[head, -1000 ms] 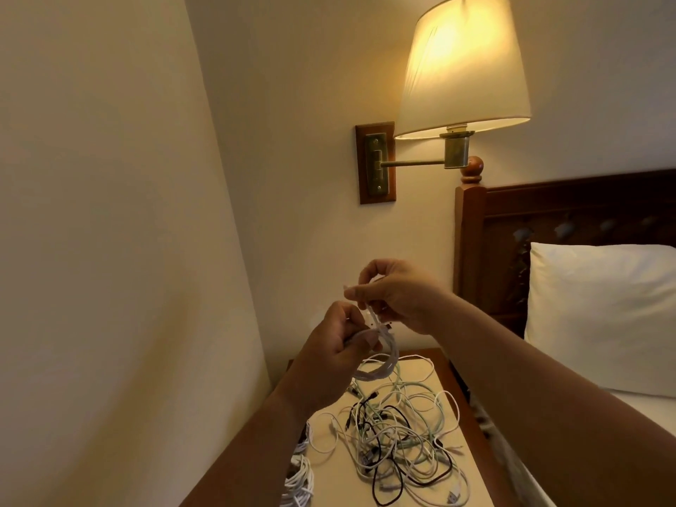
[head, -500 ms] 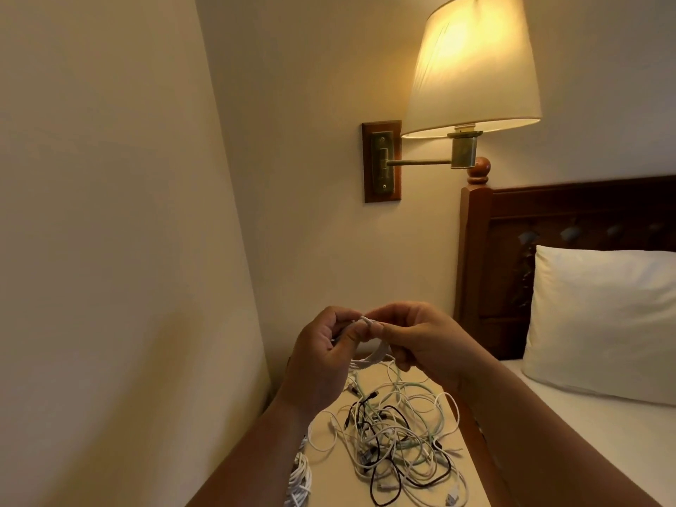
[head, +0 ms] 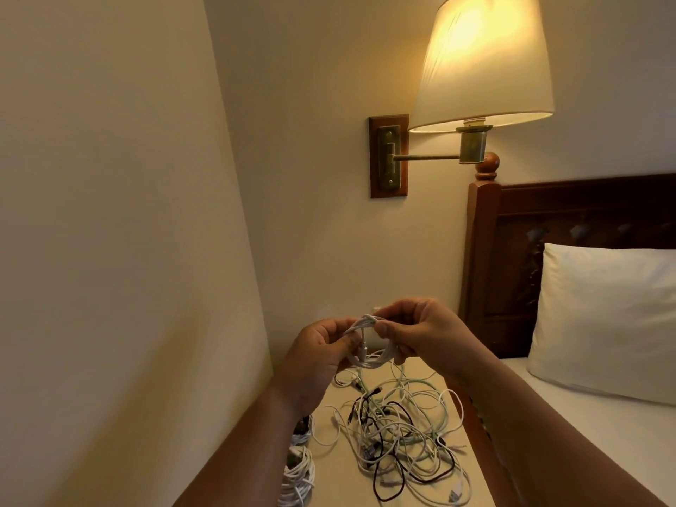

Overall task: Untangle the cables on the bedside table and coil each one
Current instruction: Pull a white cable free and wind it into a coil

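Note:
A small white cable coil (head: 369, 354) hangs in the air above the bedside table (head: 340, 473). My left hand (head: 318, 356) grips its left side with curled fingers. My right hand (head: 420, 331) pinches the top of the coil, where a strand wraps around the loops. Below, a tangle of white, black and pale green cables (head: 398, 429) lies spread over the cream tabletop. Several coiled white cables (head: 298, 473) sit at the table's left edge, partly hidden by my left forearm.
A wall runs close along the left. A lit wall lamp (head: 483, 64) on a brass arm hangs above the table. The dark wooden headboard (head: 512, 250), a white pillow (head: 603, 320) and the bed lie to the right.
Both hands have dropped lower and drawn together on the white coil. My right hand came down from above the left and now pinches the coil's top. The view shifted slightly left.

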